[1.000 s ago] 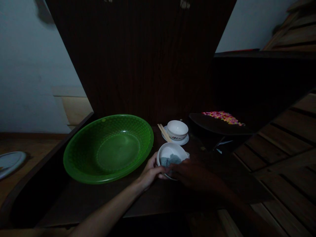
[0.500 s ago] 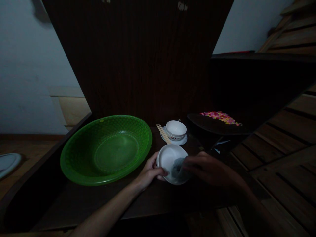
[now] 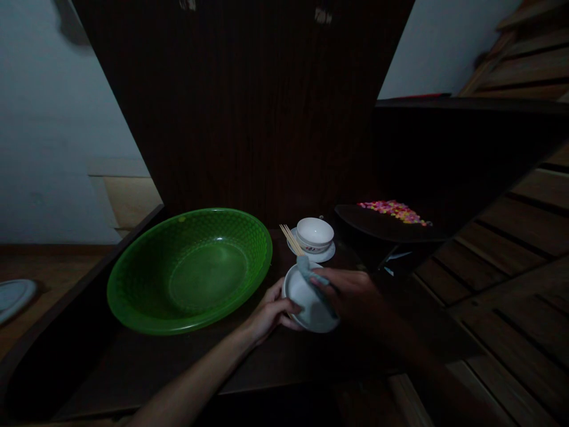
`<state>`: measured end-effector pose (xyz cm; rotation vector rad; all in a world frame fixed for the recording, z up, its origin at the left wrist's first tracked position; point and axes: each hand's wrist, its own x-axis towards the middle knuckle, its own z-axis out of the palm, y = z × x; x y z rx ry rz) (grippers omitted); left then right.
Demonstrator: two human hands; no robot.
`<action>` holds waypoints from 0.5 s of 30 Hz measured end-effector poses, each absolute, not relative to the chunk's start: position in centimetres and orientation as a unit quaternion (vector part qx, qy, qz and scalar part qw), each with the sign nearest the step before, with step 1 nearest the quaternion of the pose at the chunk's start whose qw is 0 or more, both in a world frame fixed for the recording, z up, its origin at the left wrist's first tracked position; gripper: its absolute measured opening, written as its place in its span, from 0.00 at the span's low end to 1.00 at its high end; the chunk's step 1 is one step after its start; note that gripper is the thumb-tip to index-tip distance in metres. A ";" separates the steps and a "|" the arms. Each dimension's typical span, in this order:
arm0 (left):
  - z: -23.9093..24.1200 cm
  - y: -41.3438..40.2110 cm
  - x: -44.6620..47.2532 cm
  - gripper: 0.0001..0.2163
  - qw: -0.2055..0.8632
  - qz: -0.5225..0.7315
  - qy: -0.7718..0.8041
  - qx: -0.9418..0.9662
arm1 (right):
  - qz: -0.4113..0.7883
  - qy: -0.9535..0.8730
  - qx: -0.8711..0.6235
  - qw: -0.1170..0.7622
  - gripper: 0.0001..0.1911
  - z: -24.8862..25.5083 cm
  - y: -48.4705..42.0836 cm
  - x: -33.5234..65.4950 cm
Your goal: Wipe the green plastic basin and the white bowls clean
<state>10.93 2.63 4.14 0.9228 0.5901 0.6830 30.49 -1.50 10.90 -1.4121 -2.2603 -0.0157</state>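
Observation:
My left hand [image 3: 273,309] grips a white bowl [image 3: 306,305] by its left rim, thumb over the edge, with the bowl's inside tilted up toward me. A pale blue-green cloth [image 3: 304,265] is bunched in my right hand [image 3: 340,287], which is closed on it and presses it against the bowl's upper right rim and inside. Just behind, a stack of white bowls [image 3: 315,232] rests on a white plate [image 3: 328,255]. Several wooden chopsticks [image 3: 291,240] lean on that plate's left side, their near ends hidden behind the cloth and bowl.
A large green basin [image 3: 133,317] stands left of my hands on the dark wooden surface [image 3: 258,373]. A dark panel [image 3: 249,118] rises behind. Small pink and yellow pieces [image 3: 395,210] lie at the back right. Wooden slats [image 3: 511,267] are at the right.
My right hand has moved the cloth from the bowl's lower right inside up to its upper rim. The left hand still holds the bowl in nearly the same place.

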 end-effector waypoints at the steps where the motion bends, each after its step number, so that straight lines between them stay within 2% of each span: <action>1: 4.1 2.6 10.9 0.29 0.799 0.318 0.273 0.431 | 0.016 -0.848 -0.497 0.184 0.15 10.5 -1.4 30.0; 4: 3.9 2.6 10.9 0.26 0.795 0.324 0.274 0.433 | 0.061 -0.877 -0.471 0.069 0.14 9.8 -1.2 29.0; 10: 4.1 2.4 10.8 0.27 0.772 0.354 0.311 0.426 | 0.085 -0.870 -0.486 0.009 0.14 10.1 -1.9 29.8; 12: 4.2 2.3 10.9 0.28 0.774 0.351 0.313 0.424 | 0.097 -0.862 -0.496 0.032 0.13 10.1 -2.0 30.3; 15: 4.2 2.3 11.0 0.27 0.772 0.348 0.321 0.424 | 0.129 -0.808 -0.552 0.161 0.17 10.2 -1.5 30.8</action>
